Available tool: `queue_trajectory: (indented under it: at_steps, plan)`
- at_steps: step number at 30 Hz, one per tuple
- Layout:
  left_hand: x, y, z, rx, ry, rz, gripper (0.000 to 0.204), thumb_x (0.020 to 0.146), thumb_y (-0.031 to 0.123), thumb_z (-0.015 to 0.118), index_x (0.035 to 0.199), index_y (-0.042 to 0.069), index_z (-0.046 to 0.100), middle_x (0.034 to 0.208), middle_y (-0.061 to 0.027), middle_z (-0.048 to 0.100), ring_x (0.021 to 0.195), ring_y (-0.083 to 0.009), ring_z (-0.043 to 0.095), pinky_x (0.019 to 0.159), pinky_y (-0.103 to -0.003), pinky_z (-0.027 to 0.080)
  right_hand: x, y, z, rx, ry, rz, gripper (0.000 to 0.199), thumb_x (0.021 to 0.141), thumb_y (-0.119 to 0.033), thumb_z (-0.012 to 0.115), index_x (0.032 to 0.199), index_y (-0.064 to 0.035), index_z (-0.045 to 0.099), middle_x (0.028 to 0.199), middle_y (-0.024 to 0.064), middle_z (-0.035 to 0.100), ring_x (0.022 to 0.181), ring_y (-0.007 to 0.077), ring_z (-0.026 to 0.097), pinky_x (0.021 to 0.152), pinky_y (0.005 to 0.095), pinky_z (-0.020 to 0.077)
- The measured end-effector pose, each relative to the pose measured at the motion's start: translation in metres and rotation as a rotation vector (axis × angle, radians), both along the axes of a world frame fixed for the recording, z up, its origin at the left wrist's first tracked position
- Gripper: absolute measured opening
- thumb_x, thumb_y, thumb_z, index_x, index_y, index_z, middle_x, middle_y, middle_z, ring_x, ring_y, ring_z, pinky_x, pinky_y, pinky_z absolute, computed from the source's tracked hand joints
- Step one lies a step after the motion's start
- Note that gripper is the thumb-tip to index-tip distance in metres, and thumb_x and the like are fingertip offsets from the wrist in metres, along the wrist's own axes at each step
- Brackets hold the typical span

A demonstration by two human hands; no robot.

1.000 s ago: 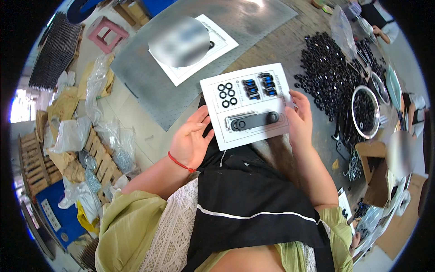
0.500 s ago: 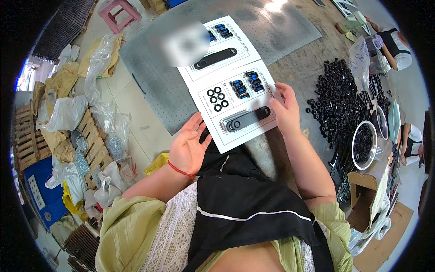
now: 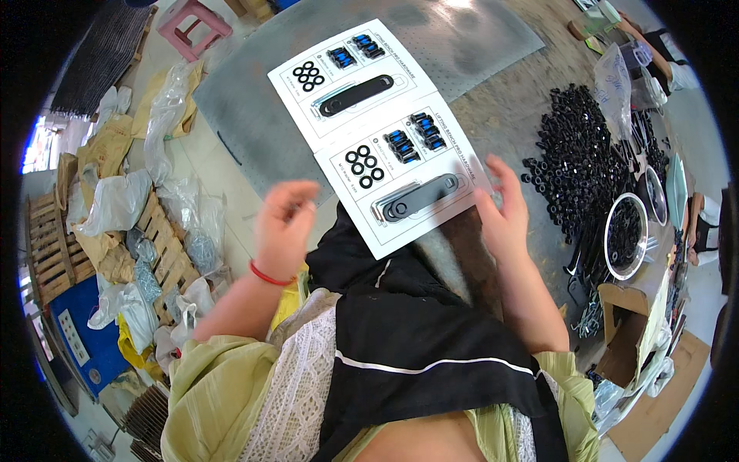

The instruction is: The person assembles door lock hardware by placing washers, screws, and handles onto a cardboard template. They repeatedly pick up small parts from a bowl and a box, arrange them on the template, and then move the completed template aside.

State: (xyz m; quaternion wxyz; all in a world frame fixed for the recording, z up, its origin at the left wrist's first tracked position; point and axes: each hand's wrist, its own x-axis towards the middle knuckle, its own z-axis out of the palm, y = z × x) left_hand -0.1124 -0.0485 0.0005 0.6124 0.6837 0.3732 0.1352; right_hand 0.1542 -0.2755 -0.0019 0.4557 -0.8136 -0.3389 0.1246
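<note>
A white two-panel hardware card [image 3: 315,142] lies tilted on the grey table mat, its near corner reaching over the black apron at my lap. Each panel shows the same set: black rings, black bolts with blue bands, and a long dark flat part with silver pieces. Whether these are printed or fastened on I cannot tell. My right hand [image 3: 504,215] is at the card's right edge, thumb and fingers apart, gripping nothing. Off the card's left side, my left hand [image 3: 285,231] hangs in the air. Motion smears its fingers, and no held thing shows.
A large heap of small black parts [image 3: 573,162] covers the table's right side. Beside it are a metal bowl [image 3: 626,268] of black parts and an open cardboard box [image 3: 622,319]. Plastic bags and a wooden pallet [image 3: 48,239] lie left. Co-workers are at far right.
My left hand has drawn away from the card to the left. My right hand has let go of its edge and spread. A blurred patch over the far panel is gone.
</note>
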Motion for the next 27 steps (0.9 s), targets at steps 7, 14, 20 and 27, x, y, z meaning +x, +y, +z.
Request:
queue_trajectory:
  at_steps: [7, 14, 20, 27]
  plan:
    - [0.052, 0.096, 0.006, 1.069, 0.366, -0.286, 0.081, 0.081, 0.041, 0.075, 0.148, 0.012, 0.040, 0.156, -0.0206, 0.029, 0.145, -0.0399, 0.025, 0.116, -0.049, 0.024, -0.048, -0.052, 0.024, 0.262, 1.231, -0.027, 0.058, 0.089, -0.009, 0.055, 0.142, 0.0022, 0.037, 0.138, 0.0228, 0.051, 0.121, 0.0282, 0.054, 0.103, 0.0361, 0.0424]
    - [0.060, 0.100, -0.004, 1.037, 0.622, -0.416, 0.097, 0.076, 0.060, 0.072, 0.153, 0.017, 0.031, 0.160, -0.0157, 0.021, 0.149, -0.0318, 0.019, 0.119, -0.054, 0.017, -0.061, -0.051, 0.019, 0.587, 1.456, 0.051, 0.082, 0.080, -0.021, 0.061, 0.152, -0.0035, 0.024, 0.152, 0.0280, 0.033, 0.139, 0.0344, 0.038, 0.115, 0.0402, 0.0311]
    - [0.062, 0.100, -0.004, 1.028, 0.560, -0.390, 0.094, 0.076, 0.056, 0.074, 0.151, 0.016, 0.035, 0.159, -0.0156, 0.024, 0.146, -0.0362, 0.026, 0.118, -0.055, 0.017, -0.068, -0.053, 0.011, 0.687, 1.461, 0.094, 0.090, 0.077, -0.028, 0.064, 0.154, -0.0056, 0.022, 0.155, 0.0266, 0.027, 0.140, 0.0332, 0.036, 0.116, 0.0409, 0.0287]
    - [0.074, 0.116, -0.008, 1.002, 0.523, -0.341, 0.095, 0.074, 0.060, 0.073, 0.149, 0.014, 0.039, 0.157, -0.0176, 0.026, 0.144, -0.0369, 0.029, 0.118, -0.055, 0.016, -0.060, -0.035, 0.004, 0.701, 1.346, 0.143, 0.092, 0.078, -0.031, 0.062, 0.155, -0.0057, 0.018, 0.158, 0.0212, 0.023, 0.144, 0.0306, 0.027, 0.115, 0.0391, 0.0238]
